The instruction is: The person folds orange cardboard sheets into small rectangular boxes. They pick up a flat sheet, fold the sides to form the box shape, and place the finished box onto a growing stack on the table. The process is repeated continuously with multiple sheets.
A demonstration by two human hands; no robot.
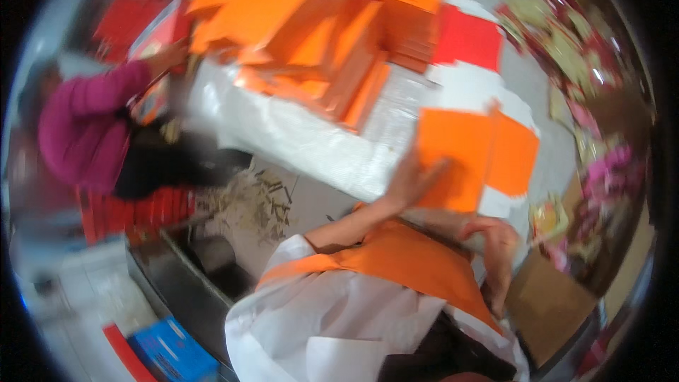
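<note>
My left hand lies over the left edge of a flat orange cardboard sheet, its fingers stretched out and apart. The sheet has a crease, a second orange panel and white flaps, and rests on the table. My right hand is bent at the wrist by the near table edge, just below the sheet. Its fingers are blurred, so their grip does not show. Beyond the orange sheet lies a red panel with white edges.
Folded orange cardboard pieces pile up on plastic wrap at the far left. Shiny packets lie to the right, near a brown carton. A co-worker in a purple top is at the left, beside a red crate.
</note>
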